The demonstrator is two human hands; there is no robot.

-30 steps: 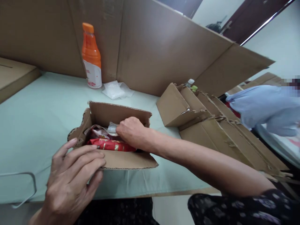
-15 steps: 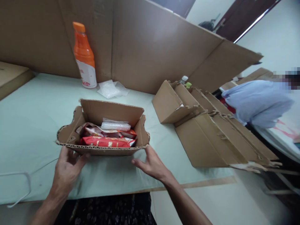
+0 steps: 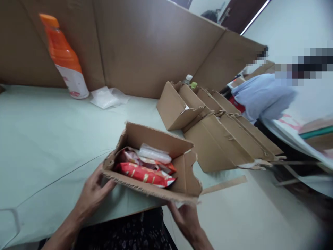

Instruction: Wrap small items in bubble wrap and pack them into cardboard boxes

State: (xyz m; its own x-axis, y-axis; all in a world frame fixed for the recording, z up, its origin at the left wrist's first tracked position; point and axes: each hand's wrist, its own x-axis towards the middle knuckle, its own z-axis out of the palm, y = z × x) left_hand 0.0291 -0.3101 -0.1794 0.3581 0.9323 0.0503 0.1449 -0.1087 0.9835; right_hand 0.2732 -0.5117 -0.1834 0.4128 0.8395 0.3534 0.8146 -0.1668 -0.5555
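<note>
An open cardboard box sits tilted at the table's near edge, partly over it. Inside lie red snack packets and a clear plastic pack. My left hand grips the box's left near corner from below, fingers curled on it. At the box's right near corner my right hand holds it from underneath, with the fingertips hidden by the cardboard.
An orange drink bottle and a clear plastic bag stand at the back by a tall cardboard wall. Several flat and folded cartons lie to the right. A person in a light blue sleeve works at far right.
My right hand left the inside of the box and both hands took its near corners. The box has moved right and toward me, tilted over the table edge.
</note>
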